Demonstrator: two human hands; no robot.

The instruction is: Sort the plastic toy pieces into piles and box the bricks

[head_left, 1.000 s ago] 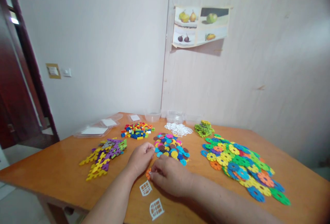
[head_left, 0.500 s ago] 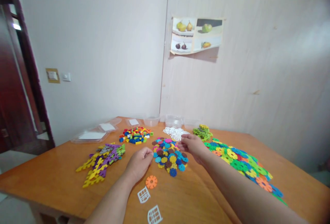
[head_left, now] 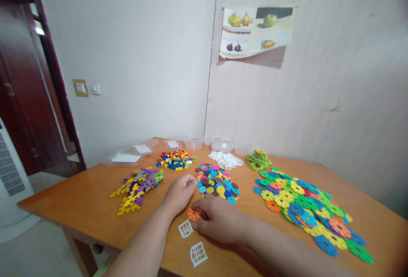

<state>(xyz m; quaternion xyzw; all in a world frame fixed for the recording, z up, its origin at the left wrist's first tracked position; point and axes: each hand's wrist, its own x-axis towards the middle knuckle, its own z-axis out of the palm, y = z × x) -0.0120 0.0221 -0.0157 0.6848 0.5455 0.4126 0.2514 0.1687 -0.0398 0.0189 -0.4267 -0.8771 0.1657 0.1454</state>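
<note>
Resting on the bench (head_left: 79, 202) just before the small disc pile (head_left: 216, 182), the orange disc (head_left: 193, 214) appears light, stiff and thin; grip its notched rim. Right hand (head_left: 219, 221) fingers touch it, loosely curled; left hand (head_left: 180, 192) is curled, empty.

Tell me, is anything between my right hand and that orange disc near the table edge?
Nothing visible. The right hand already has its fingertips at the orange disc, which lies flat on the table. The left hand rests just behind it, and a white window piece lies just in front, neither between them.
</note>
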